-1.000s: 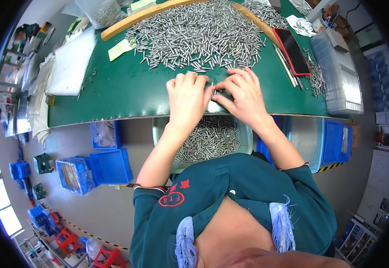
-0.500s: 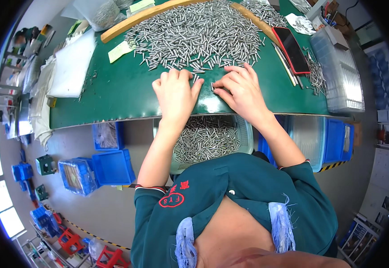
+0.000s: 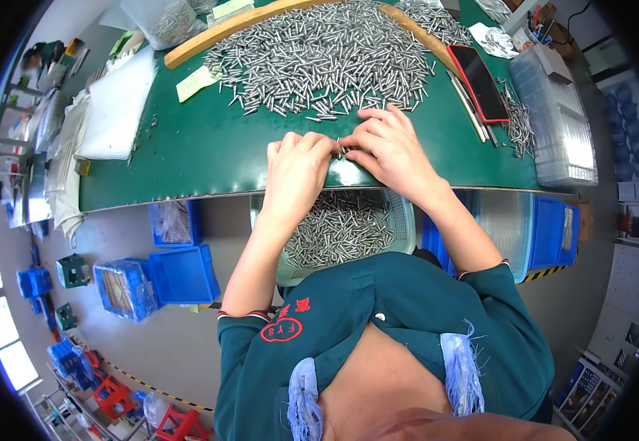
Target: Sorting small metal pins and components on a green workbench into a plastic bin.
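The person's dark green shirt (image 3: 334,298) bears red embroidered characters (image 3: 302,303) on the chest, above a rounded red outline (image 3: 281,330) enclosing red letters.

The small metal pieces (image 3: 340,151) between the fingertips of the left hand (image 3: 297,165) and the right hand (image 3: 393,151) are too small to be counted, and by which hand they are gripped cannot be told. The curled outer fingertips of the left hand are hidden by its back. The far part of the green basket (image 3: 407,228) is covered by the table (image 3: 209,158), its near side partly by the shirt (image 3: 349,294). The clear bag (image 3: 161,22) is cut off by the upper edge. The far-left shelving (image 3: 12,110) is blurred.
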`<state>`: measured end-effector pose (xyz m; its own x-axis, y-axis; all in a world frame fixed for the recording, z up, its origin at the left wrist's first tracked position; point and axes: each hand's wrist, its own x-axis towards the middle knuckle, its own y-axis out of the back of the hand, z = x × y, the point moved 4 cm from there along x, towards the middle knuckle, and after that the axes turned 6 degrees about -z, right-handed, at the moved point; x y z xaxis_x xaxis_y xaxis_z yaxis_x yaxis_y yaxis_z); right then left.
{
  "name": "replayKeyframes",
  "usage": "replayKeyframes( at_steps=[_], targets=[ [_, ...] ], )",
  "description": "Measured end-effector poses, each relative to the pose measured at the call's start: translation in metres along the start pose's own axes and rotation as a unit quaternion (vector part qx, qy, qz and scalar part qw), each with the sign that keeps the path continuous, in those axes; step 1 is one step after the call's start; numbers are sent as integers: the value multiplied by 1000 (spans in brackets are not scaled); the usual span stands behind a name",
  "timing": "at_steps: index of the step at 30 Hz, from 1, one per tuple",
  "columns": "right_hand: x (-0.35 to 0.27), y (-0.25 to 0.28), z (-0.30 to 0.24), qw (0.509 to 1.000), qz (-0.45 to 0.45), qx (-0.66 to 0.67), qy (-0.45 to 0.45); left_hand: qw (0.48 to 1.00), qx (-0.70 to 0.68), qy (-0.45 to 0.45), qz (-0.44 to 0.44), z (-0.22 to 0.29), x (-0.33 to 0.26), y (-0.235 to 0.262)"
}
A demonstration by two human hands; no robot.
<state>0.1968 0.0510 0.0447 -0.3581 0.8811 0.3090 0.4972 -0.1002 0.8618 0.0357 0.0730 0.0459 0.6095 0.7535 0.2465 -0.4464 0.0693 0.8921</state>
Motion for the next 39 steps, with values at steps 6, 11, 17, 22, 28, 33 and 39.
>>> replayKeyframes(
  at_steps=[6, 11, 17, 22, 28, 33, 39],
  targets=[
    [-12, 4, -11, 1000, -19, 8, 6, 1000, -8, -4, -3, 11, -17, 9],
    [-11, 0, -12, 1000, 1, -2, 4, 1000, 11, 4, 23, 9, -17, 6],
    [-15, 1, -15, 1000, -7, -21, 0, 999, 14, 10, 29, 10, -20, 3],
    [-10, 3, -20, 999, 1, -46, 5, 999, -1, 10, 33, 12, -26, 5],
    [-12, 1, -16, 997, 18, -75, 15, 911, -383, 126, -86, 12, -52, -1],
    [-19, 5, -19, 998, -19, -45, 35, 635, -703, 270, -172, 1, -67, -59],
    [-30, 11, -31, 997, -58, -16, 38, 454, -815, 285, -221, 9, -56, -64]
  ],
)
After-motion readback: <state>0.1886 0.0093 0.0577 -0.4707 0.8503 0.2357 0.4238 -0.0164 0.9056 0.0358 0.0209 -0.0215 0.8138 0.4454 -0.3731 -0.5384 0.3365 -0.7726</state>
